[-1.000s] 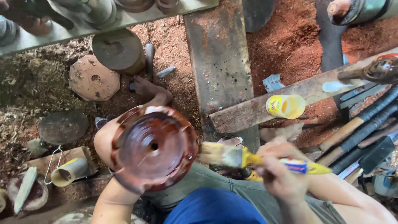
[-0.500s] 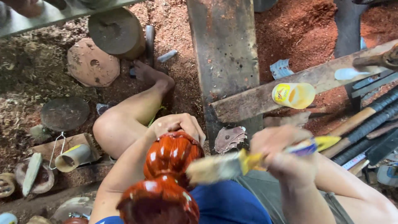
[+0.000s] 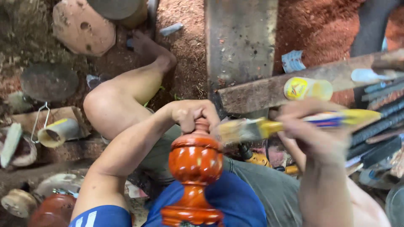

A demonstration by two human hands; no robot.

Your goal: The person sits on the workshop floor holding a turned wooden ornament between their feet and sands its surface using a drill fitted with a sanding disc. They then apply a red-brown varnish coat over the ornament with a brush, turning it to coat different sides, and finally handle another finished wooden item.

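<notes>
Brush meets turned wood, right over the lap.

The left hand (image 3: 194, 115) clamps down fist-tight on the top knob of the spindle (image 3: 195, 168), a glossy, orange-red turned piece with a fat round bulb and ringed collars, standing upright between the knees. The right hand (image 3: 313, 134), blurred, grips the yellow-handled brush (image 3: 269, 126), its pale bristles just beside the knob. Outward now: a bare knee bent to the left, grey shorts and a blue shirt below. A rough grey plank (image 3: 240, 42) runs up the middle, and a second weathered board (image 3: 269, 90) crosses it, carrying a small yellow tub (image 3: 305, 88). Red sawdust covers the ground; dark ribbed tool handles (image 3: 378, 126) lie at right, and flat round wooden discs (image 3: 82, 27) at upper left.
</notes>
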